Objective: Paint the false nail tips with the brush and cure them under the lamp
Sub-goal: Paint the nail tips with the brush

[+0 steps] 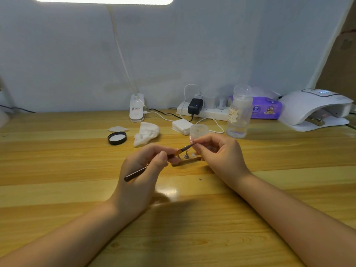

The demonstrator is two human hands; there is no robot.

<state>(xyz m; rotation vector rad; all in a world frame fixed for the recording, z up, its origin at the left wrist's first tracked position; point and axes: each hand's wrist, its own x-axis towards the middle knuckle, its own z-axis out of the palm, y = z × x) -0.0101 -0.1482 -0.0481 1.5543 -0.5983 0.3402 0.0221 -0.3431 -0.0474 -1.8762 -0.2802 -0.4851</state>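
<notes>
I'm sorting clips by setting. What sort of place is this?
Probably a home nail-art desk: a wooden table against a plain wall, a white nail curing lamp, a pump bottle labelled NAIL, and a power strip.

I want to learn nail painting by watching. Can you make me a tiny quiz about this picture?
1. True or false: the left hand holds the brush.
2. What does the brush tip touch? A) the black lid B) the nail tip pinched by the right hand C) the clear bottle
3. On which side of the table is the white curing lamp?

Key: 1 true. 2 B. 3 The far right.
</notes>
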